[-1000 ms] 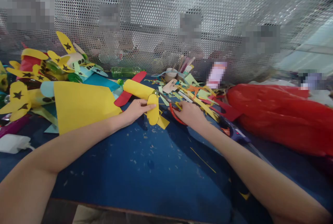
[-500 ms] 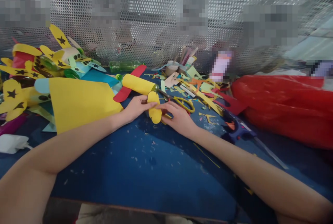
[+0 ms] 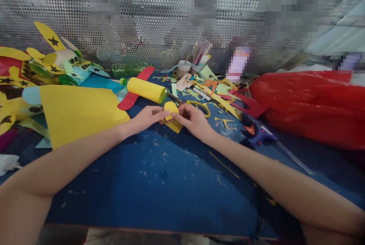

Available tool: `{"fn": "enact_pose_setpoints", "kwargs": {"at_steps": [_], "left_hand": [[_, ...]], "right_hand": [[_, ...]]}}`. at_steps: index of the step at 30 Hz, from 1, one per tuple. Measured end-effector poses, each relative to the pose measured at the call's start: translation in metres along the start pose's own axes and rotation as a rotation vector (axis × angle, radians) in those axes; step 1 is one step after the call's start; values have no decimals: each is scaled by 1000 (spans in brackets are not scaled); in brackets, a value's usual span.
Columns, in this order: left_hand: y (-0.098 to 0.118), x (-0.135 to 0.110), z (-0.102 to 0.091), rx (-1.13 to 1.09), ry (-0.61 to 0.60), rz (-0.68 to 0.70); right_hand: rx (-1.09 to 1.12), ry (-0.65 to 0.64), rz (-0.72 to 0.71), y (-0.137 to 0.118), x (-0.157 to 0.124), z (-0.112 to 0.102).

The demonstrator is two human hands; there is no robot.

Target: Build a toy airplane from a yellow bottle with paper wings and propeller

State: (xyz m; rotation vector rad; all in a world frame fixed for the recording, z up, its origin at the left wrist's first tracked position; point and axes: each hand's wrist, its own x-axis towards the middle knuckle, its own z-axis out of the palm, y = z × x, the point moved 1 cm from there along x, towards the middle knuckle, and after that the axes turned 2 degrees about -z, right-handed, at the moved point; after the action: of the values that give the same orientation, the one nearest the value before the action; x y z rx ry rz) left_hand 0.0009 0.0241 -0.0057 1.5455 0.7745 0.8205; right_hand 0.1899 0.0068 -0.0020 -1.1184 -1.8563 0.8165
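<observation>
My left hand (image 3: 152, 117) and my right hand (image 3: 195, 120) pinch a small yellow paper piece (image 3: 171, 107) between them, folded over on itself. Under it another yellow paper corner (image 3: 174, 125) shows against the table. Just beyond my hands lies a green bottle wrapped in yellow paper (image 3: 146, 89), with a red paper strip (image 3: 128, 101) crossing beneath it. Scissors with yellow handles (image 3: 207, 109) rest behind my right hand, their blades partly hidden. A large yellow sheet (image 3: 80, 114) spreads out to the left of my left hand.
Finished bottle planes with star-marked wings (image 3: 54, 41) crowd the left. Paper scraps (image 3: 213, 91) litter the back right. A blue glue gun (image 3: 261, 133) with a clear stick and a red plastic bag (image 3: 299, 108) lie at right. A perforated metal screen (image 3: 159, 17) stands behind.
The oval yellow piece, flat and upright between my fingers before, is now folded over. Both hands have closed in around it. The view has shifted slightly.
</observation>
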Motion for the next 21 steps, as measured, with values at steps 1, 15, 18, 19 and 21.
{"fn": "enact_pose_setpoints", "kwargs": {"at_steps": [1,15,18,19,21], "left_hand": [[-1,0,0,33,-1,-2],[-4,0,0,97,-20,15],[-3,0,0,138,-14,1],[-2,-1,1,146,-13,-6],[-1,-1,1,147,-15,-14]], "right_hand": [[-10,0,-2,0,0,0],[18,-28,4,4,1,1],[14,-24,-24,6,2,2],[7,-18,-34,7,2,2],[-4,-13,-49,7,2,2]]}}
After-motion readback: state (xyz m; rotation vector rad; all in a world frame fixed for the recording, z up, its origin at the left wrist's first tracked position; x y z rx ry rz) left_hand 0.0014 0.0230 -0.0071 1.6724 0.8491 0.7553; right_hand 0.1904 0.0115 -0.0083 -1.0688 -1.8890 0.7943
